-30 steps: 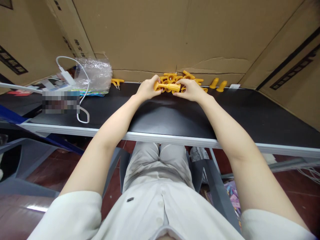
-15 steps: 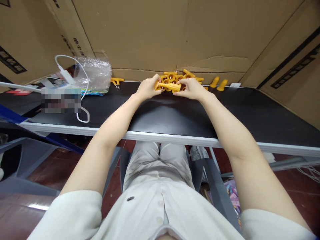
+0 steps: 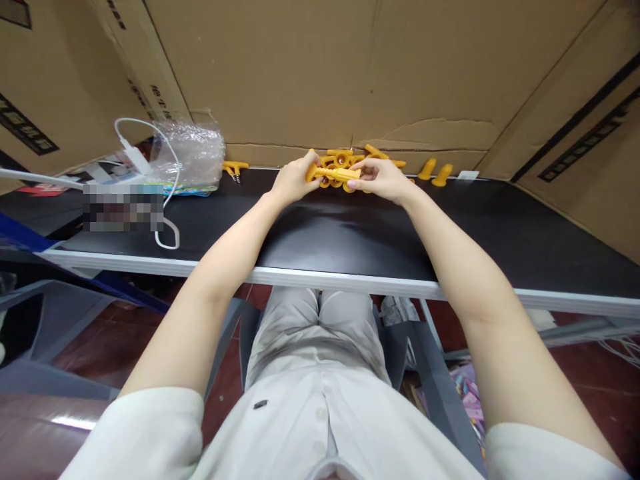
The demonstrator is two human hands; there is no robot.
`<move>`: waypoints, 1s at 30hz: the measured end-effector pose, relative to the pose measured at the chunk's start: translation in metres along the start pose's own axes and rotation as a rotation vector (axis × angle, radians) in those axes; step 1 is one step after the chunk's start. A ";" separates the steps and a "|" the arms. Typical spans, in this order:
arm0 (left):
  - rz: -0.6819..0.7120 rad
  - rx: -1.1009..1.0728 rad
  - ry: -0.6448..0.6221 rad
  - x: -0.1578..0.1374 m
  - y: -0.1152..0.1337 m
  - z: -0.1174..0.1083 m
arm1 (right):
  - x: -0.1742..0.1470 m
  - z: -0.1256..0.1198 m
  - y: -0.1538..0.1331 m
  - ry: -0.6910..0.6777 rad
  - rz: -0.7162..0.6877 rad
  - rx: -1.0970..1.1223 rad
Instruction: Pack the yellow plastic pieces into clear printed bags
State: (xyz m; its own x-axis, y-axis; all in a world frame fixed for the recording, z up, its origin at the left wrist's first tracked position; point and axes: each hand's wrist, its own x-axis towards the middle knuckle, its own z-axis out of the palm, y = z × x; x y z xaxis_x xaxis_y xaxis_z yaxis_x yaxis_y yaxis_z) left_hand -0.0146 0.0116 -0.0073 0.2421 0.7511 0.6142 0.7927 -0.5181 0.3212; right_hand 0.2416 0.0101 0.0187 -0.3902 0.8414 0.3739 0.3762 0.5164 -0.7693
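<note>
A yellow plastic corkscrew lies crosswise between my two hands above the black table. My left hand is closed around its wider handle end. The fingers of my right hand pinch the sleeve at the other end. The screw itself does not show. Right behind the hands is a heap of yellow corkscrew parts, some with round hollow ends facing me, partly hidden by the hands. Over to the left lie yellow T-shaped handles with metal spirals.
Two yellow sleeves stand at the right by a small white piece. At the left are clear plastic wrap and a white cable. A cardboard wall closes off the back; the table's metal edge runs in front.
The view has shifted slightly. My right hand has come a little closer to my left, its fingers now further over the sleeve. Both hands still hold the corkscrew.
</note>
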 end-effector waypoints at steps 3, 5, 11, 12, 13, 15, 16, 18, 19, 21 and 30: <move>0.028 -0.014 0.000 -0.001 -0.003 -0.001 | -0.003 0.007 -0.005 0.002 0.092 0.247; 0.061 -0.040 0.006 -0.002 -0.003 -0.001 | -0.002 0.008 -0.007 0.024 0.121 0.334; 0.055 -0.085 0.047 -0.002 -0.001 0.000 | 0.010 -0.010 0.003 0.227 0.123 0.281; 0.052 -0.073 0.038 -0.002 -0.001 0.000 | 0.013 -0.016 0.007 0.269 0.109 0.266; 0.051 -0.060 0.024 -0.002 -0.001 0.001 | 0.016 -0.022 0.011 0.307 0.092 0.245; 0.053 -0.043 -0.018 -0.002 -0.002 0.003 | 0.022 -0.033 0.020 0.360 0.056 0.177; 0.057 -0.041 -0.038 -0.002 -0.002 0.004 | 0.025 -0.039 0.025 0.381 0.049 0.142; 0.073 -0.040 -0.068 -0.003 0.000 0.005 | 0.030 -0.048 0.032 0.445 0.065 0.148; 0.084 -0.038 -0.078 -0.003 0.001 0.005 | 0.033 -0.052 0.035 0.498 0.072 0.209; 0.105 -0.028 -0.092 -0.003 0.004 0.005 | 0.039 -0.058 0.041 0.593 0.052 0.380; 0.089 -0.018 -0.115 -0.002 0.006 0.003 | 0.058 -0.034 0.032 0.526 -0.193 -0.230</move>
State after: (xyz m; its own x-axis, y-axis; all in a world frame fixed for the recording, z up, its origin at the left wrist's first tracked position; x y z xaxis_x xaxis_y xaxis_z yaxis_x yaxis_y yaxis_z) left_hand -0.0084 0.0081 -0.0089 0.3744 0.7434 0.5543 0.7556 -0.5911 0.2823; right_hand 0.2596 0.0812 0.0330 -0.0232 0.6649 0.7465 0.5347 0.6392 -0.5528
